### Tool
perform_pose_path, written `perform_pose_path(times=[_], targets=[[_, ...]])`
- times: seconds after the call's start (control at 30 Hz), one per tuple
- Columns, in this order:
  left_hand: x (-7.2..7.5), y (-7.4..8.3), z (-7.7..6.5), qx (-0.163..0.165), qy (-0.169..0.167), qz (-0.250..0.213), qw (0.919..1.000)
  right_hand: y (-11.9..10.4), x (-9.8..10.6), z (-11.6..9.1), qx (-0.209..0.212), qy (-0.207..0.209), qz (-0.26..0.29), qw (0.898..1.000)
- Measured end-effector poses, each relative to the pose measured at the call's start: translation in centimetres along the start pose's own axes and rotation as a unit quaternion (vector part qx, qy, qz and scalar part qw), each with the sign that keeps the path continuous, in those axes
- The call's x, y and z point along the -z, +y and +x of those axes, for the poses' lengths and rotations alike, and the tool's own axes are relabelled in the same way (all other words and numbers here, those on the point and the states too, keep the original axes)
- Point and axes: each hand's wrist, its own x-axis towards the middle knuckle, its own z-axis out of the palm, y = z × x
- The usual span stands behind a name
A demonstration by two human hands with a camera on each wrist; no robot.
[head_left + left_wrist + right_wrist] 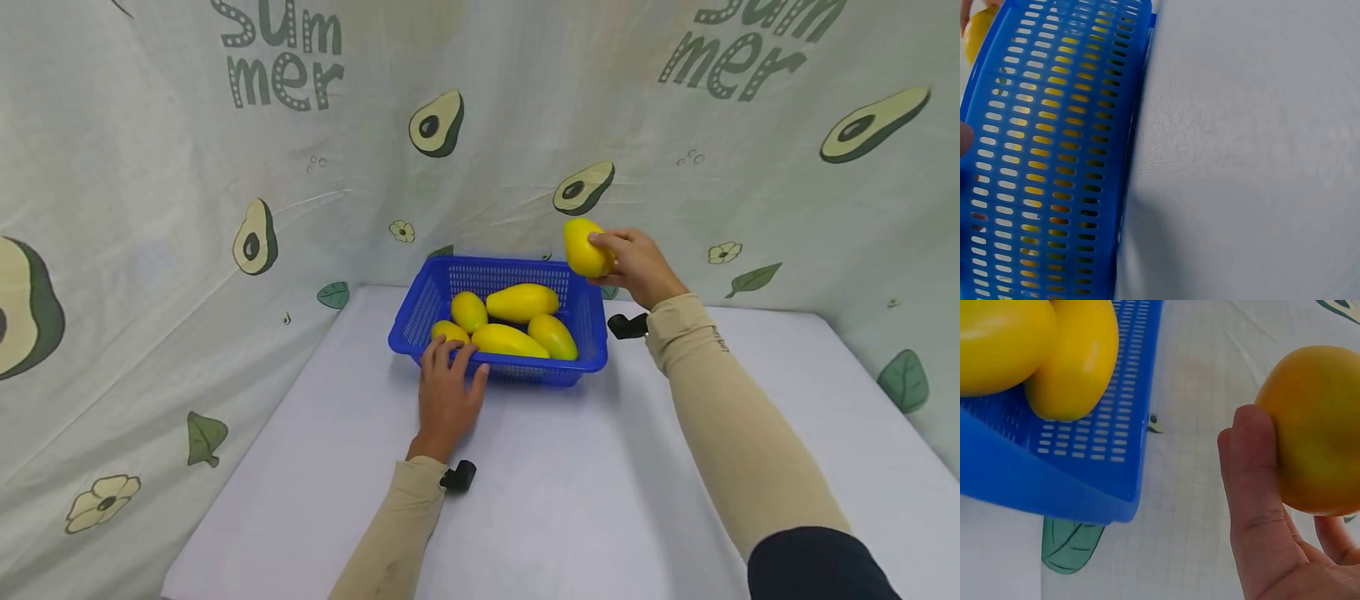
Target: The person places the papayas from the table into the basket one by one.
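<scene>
A blue plastic basket (498, 372) with slotted walls holds several yellow mangoes (522, 303), some long and some rounder. My left hand (444, 400) grips the basket's front rim near its left part, fingers over the edge and thumb against the outer wall. In the left wrist view that basket wall (1060, 144) fills the left side, and yellow shows through its slots. Above the basket's back right corner, my right hand (637, 265) holds another yellow mango (585, 247) between thumb and fingers. The right wrist view shows this mango (1322, 431) up close, clear of the basket.
Beneath the basket is a table with a white cover (525, 492). A pale curtain (510, 83) printed with avocados, leaves and lettering hangs behind the table and along its sides. A small black camera (459, 477) sits on my left wrist, another black camera (627, 326) on my right.
</scene>
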Motion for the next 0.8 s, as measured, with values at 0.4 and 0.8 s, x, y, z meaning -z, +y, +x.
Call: perform_pose_path(times=[0.4, 0.8], targets=[[0.0, 0.0, 0.1, -0.001, 0.003, -0.004, 1.0, -1.5, -1.4, 0.3, 0.022, -0.001, 0.01, 1.0], [-0.1, 0.1, -0.1, 0.014, -0.01, 0.002, 0.9998, -2.0, -2.9, 1.1, 0.008, -0.024, 0.028, 0.999]])
